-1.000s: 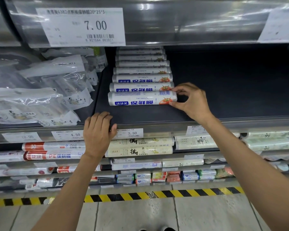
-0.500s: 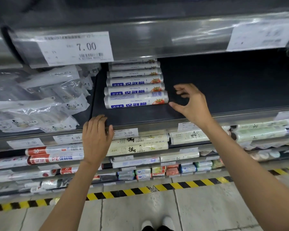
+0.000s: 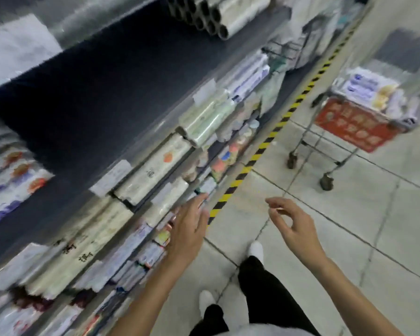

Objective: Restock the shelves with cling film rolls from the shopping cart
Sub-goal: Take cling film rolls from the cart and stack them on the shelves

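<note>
The view is blurred and tilted to the right. The shopping cart [image 3: 357,132], red-fronted on wheels, stands on the tiled floor at the upper right, with white cling film rolls [image 3: 371,87] piled in it. The stocked cling film rolls [image 3: 17,180] lie at the far left on the dark shelf [image 3: 102,93], much of which is bare. My left hand [image 3: 189,229] hovers with fingers spread beside the lower shelf edges, holding nothing. Empty as well, my right hand [image 3: 294,229] hangs over the floor with fingers loosely curled.
Lower shelves hold many boxed rolls [image 3: 153,168] and small packs. A stack of grey tubes [image 3: 204,13] sits on the shelf's far end. A yellow-black striped line [image 3: 264,146] runs along the shelf base. My legs and white shoes [image 3: 255,251] are below.
My head has turned right, away from the shelf toward the cart. Both hands have left the shelf: the right let go near the front roll, the left came off the shelf edge.
</note>
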`<move>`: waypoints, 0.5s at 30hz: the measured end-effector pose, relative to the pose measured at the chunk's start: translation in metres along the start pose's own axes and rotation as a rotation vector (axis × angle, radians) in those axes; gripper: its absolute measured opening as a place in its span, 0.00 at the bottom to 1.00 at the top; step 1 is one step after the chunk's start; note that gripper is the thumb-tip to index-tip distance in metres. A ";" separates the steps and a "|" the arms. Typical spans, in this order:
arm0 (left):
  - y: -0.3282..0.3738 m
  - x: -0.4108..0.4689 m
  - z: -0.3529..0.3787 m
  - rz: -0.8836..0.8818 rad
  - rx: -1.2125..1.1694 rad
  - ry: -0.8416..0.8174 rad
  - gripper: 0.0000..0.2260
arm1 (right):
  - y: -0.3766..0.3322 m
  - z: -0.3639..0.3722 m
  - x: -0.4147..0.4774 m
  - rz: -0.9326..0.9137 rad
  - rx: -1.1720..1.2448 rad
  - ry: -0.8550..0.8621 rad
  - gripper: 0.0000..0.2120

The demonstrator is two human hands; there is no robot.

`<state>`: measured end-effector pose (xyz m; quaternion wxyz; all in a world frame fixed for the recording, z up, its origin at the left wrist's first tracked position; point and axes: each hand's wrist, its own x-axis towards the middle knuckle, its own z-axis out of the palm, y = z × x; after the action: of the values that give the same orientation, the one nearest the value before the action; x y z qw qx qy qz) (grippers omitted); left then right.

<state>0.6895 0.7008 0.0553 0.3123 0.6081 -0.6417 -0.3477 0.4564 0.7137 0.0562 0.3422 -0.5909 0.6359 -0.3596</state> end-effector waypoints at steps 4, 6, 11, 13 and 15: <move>0.038 0.059 0.072 0.131 0.042 -0.196 0.18 | 0.052 -0.076 -0.001 0.165 0.018 0.153 0.10; 0.056 0.090 0.112 0.183 0.060 -0.259 0.20 | 0.078 -0.113 0.006 0.201 0.027 0.231 0.11; 0.112 0.166 0.206 0.327 0.165 -0.365 0.23 | 0.137 -0.207 0.038 0.284 -0.001 0.338 0.12; 0.136 0.193 0.235 0.394 0.192 -0.393 0.24 | 0.156 -0.241 0.055 0.295 -0.019 0.345 0.17; 0.157 0.221 0.260 0.448 0.208 -0.423 0.24 | 0.172 -0.271 0.075 0.303 -0.042 0.351 0.19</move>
<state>0.3726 0.5005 0.0338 0.1769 0.3945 -0.8424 -0.3216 0.1310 0.6603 0.0448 0.2640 -0.4238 0.7746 -0.3882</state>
